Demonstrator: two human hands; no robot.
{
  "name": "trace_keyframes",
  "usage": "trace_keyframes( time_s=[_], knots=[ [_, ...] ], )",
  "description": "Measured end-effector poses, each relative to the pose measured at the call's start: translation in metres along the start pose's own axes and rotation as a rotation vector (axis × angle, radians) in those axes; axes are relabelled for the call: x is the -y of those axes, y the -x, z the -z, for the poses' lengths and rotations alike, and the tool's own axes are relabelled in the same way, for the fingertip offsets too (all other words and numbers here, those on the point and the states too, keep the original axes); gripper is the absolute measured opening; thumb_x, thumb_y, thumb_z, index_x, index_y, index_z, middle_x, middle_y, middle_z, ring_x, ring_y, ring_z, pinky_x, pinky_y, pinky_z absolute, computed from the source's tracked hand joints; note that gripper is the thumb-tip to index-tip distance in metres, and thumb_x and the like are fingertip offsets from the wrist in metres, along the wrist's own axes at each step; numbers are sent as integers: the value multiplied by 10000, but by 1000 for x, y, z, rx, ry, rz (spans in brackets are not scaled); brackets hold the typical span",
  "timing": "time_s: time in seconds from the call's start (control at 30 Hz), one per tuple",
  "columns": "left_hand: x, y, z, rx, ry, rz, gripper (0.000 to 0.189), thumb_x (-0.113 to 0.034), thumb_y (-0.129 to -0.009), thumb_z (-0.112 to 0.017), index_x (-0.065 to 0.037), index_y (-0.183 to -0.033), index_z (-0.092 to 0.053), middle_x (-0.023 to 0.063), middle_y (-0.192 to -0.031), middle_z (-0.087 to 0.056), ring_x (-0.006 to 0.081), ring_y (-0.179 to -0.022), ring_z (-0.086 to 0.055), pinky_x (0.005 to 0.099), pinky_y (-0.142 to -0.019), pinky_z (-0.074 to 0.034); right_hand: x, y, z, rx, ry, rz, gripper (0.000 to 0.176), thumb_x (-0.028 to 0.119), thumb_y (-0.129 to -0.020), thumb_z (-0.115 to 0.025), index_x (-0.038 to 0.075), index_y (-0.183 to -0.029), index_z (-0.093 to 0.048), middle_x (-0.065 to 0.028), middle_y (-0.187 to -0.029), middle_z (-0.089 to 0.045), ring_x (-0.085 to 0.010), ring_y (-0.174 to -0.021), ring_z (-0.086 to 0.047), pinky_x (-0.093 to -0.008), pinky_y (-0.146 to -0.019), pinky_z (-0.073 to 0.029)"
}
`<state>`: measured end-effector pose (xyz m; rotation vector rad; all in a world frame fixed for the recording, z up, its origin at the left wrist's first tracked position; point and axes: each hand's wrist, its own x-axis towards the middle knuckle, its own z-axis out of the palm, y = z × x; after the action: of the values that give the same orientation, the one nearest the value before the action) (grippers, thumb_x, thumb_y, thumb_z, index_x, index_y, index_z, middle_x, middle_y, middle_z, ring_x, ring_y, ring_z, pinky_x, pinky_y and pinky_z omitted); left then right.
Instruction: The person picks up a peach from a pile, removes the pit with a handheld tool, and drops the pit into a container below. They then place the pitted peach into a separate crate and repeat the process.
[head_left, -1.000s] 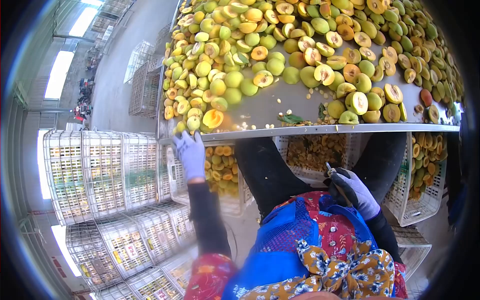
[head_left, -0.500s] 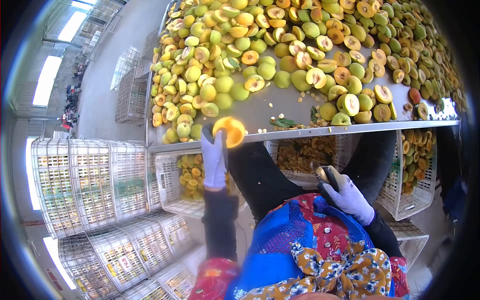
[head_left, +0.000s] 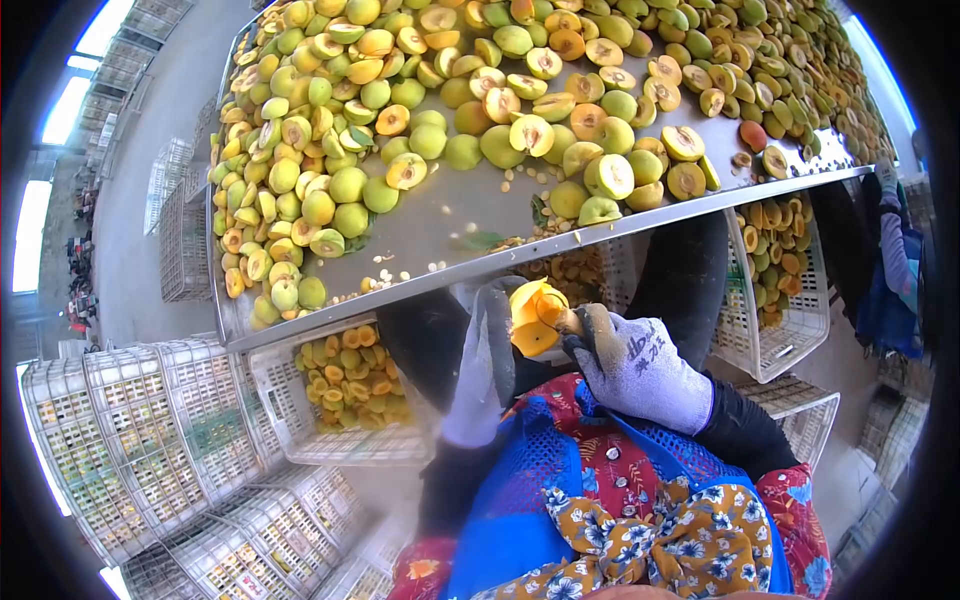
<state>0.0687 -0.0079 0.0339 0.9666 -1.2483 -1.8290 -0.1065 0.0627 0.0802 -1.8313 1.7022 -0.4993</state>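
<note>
In front of my body, my gloved left hand (head_left: 488, 345) holds a piece of yellow-orange fruit (head_left: 537, 316) by its left side. My gloved right hand (head_left: 640, 365) meets the fruit from the right, closed around a small tool whose tan end (head_left: 570, 323) touches the flesh; its working end is hidden. Both hands are below the edge of the metal table (head_left: 420, 225). Whole and halved green-yellow fruits (head_left: 350, 185) lie heaped on that table, with pale seeds scattered near its rim.
A white crate (head_left: 275, 395) of fruit halves stands below the table at left, another (head_left: 765, 350) at right. Stacked crates (head_left: 115, 440) fill the lower left. A co-worker's sleeved arm (head_left: 895, 245) shows at the far right.
My left hand has come down and right from the table edge with the fruit. My right hand has moved left and up to meet it. The view has shifted to the right.
</note>
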Motion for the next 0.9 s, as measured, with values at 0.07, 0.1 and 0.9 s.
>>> trace_keyframes(
  time_s=[0.07,0.1,0.9],
  knots=[
    [-6,3,-9,-60,-144,-34,439,-371,-1072,-376,-3,-1244,-544,94,-1114,-617,160,-1053,-587,303,-945,-461,-1,0,-2,11,39,7,253,233,-948,-576,5,-1025,-499,-149,-738,-625,-319,-566,-645,-421,-474,-486],
    [-4,5,-11,-80,-150,-37,437,-368,-1072,-375,-3,-1241,-547,93,-1110,-619,157,-1050,-587,302,-941,-462,-2,1,-3,20,67,12,253,234,-953,-570,0,-1009,-494,-147,-715,-620,-315,-553,-641,-418,-463,-481],
    [30,8,-26,-139,-88,-109,511,-418,-1064,-348,10,-1298,-498,134,-1146,-601,198,-1050,-595,315,-957,-453,-23,-8,8,620,-1305,-597,436,475,-1004,-501,50,-1031,-595,17,-663,-533,-65,-478,-480,-226,-417,-381]
  ],
)
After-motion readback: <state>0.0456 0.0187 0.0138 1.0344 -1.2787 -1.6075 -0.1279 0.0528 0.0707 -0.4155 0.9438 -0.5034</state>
